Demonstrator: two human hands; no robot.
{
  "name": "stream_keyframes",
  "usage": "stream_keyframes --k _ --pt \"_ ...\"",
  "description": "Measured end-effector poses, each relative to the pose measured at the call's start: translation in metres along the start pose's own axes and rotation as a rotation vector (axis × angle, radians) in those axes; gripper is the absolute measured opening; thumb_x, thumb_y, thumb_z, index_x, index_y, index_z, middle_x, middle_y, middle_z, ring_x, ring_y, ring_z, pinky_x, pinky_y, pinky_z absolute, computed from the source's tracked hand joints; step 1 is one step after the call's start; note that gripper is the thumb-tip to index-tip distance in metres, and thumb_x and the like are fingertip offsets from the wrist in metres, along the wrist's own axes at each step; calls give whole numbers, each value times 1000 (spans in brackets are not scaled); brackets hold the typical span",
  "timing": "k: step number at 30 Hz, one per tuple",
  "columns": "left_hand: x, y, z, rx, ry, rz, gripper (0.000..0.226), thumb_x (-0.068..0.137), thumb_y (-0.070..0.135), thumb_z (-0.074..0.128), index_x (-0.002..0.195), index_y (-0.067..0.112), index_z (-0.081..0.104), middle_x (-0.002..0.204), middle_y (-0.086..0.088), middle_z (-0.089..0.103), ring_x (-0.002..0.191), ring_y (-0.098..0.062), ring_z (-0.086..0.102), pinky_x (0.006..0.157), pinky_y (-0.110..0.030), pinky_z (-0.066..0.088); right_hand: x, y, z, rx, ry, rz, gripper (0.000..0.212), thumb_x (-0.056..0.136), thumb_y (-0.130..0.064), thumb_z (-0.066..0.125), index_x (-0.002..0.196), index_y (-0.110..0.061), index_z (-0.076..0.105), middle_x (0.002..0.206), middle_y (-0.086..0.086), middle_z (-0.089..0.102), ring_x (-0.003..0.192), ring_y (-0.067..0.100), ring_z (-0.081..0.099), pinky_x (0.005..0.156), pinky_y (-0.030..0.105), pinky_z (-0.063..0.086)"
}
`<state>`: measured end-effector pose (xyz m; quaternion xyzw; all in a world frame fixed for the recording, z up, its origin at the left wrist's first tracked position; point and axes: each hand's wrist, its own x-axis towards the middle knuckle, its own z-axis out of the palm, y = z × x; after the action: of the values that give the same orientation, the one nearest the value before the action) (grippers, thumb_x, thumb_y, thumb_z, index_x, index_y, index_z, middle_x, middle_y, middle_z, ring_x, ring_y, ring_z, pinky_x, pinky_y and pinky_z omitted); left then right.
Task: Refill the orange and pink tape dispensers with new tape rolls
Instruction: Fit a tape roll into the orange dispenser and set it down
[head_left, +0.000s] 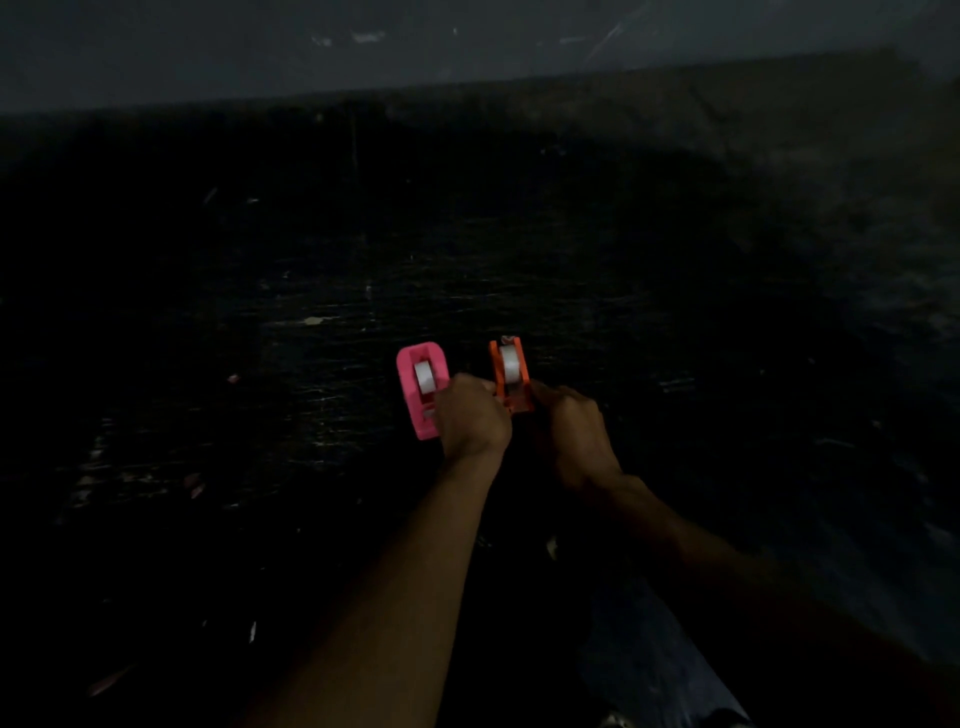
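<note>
Where the light is dim, only the two dispensers and the forearms stand out; the rest follows line by line.

Surface: a dark, scratched tabletop with pale flecks, running back to a grey wall at 12 o'clock.

Pink tape dispenser: lying just left of centre, a white tape roll seated in its well; its near right corner is hidden behind the left hand.

Orange tape dispenser: just beside the pink one, at its 3 o'clock, apart from it, also carrying a white tape roll (its far end points to 12 o'clock).

Left hand: knuckles up, fingers curled, grip closed narrowly on the near left edge of the orange dispenser.

Right hand: coming in from 5 o'clock, fingertips against the orange dispenser's near right end; too dark to tell whether this grip pinches it or only touches.

Forearms: both bare, reaching in from 6 o'clock.
</note>
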<state>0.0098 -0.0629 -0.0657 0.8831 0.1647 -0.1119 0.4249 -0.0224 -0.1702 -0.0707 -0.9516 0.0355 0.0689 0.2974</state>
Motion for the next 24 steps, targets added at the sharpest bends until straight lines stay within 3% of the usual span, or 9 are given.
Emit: stream_keyframes --k 5,10,13,15,17,19,21,23,24 --pt "-1 0 0 33 -33 24 26 86 2 49 93 6 74 97 -13 74 98 -27 68 90 -39 54 0 -5 5 -2 32 53 27 86 -26 60 112 -17 62 107 13 64 98 29 62 84 33 48" --pt "-1 -4 -1 35 -52 10 29 84 1 49 100 8 72 102 -11 74 102 -27 67 93 -39 54 2 -3 6 -10 16 72 33 85 -26 62 117 -19 60 110 11 65 100 28 63 89 38 51" --pt "-10 -3 -6 32 -51 37 27 84 -2 45 88 6 71 95 -12 73 98 -28 67 91 -39 53 0 -4 3 -9 12 73 32 84 -27 62 115 -19 61 110 10 65 100 27 64 89 38 51" --pt "-25 0 -15 17 -11 57 27 86 -4 44 87 6 69 95 -13 73 97 -27 66 90 -33 52 -3 -2 1 5 28 61 29 82 -27 63 110 -16 61 108 9 66 98 25 64 87 37 51" --pt "-44 -3 -28 -48 46 77 29 86 -2 51 101 10 72 101 -8 74 99 -22 68 91 -25 50 -11 4 -2 -20 51 36 25 81 -22 63 105 -14 60 104 9 66 96 27 64 83 35 51" --pt "-47 -19 -43 -166 104 61 31 81 3 59 103 21 74 97 -3 76 92 -21 71 93 -33 55 -21 9 -11 -45 129 18 28 80 -14 62 107 -13 62 105 12 66 97 31 62 82 34 48" --pt "-37 -41 -58 -284 213 23 22 76 18 60 92 25 75 84 -4 77 78 -23 74 80 -44 60 -28 3 -24 -10 243 -11 34 80 -8 63 114 -8 63 106 15 66 97 33 62 83 33 46" --pt "-21 -51 -75 -316 305 -19 22 74 31 57 89 30 74 84 -6 77 79 -25 74 80 -46 60 -27 -22 -34 113 304 -58 28 80 -8 65 108 -9 67 101 13 68 92 29 64 81 31 47" --pt "-14 -51 -83 -302 299 -29 20 77 30 59 90 31 74 90 -6 77 86 -25 73 86 -42 58 -21 -37 -34 169 287 -65 25 81 -9 64 105 -11 69 101 11 69 91 26 64 82 31 49"
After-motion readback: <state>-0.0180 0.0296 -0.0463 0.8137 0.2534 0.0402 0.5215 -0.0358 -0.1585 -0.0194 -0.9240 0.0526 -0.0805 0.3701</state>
